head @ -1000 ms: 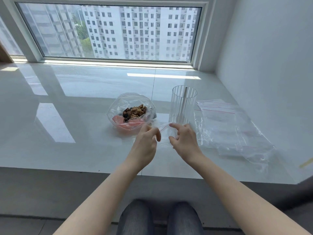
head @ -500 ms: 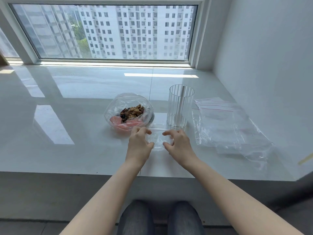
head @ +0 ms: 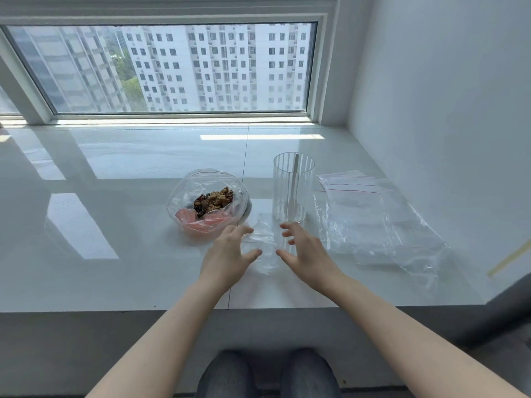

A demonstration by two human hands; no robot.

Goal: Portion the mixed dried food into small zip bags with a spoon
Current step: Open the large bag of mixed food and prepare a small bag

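A small clear zip bag point(head: 263, 244) lies flat on the glossy white sill between my hands. My left hand point(head: 228, 252) hovers at its left side with fingers spread and relaxed, holding nothing. My right hand point(head: 306, 251) hovers at its right side, fingers also spread. Behind my left hand sits a large open bag point(head: 207, 202) with mixed dried food point(head: 214, 199) and pink pieces inside. A ribbed clear cup point(head: 293, 188) stands behind my right hand with a pale spoon point(head: 291, 193) upright in it.
A stack of clear zip bags with red seal lines point(head: 373, 219) lies to the right of the cup, near the white wall point(head: 445, 110). The sill's front edge point(head: 172, 310) runs just below my wrists. A window point(head: 172, 67) spans the back.
Both hands let go of the small bag's top edge and drew slightly apart, fingers spreading. The bag now lies flat on the sill.
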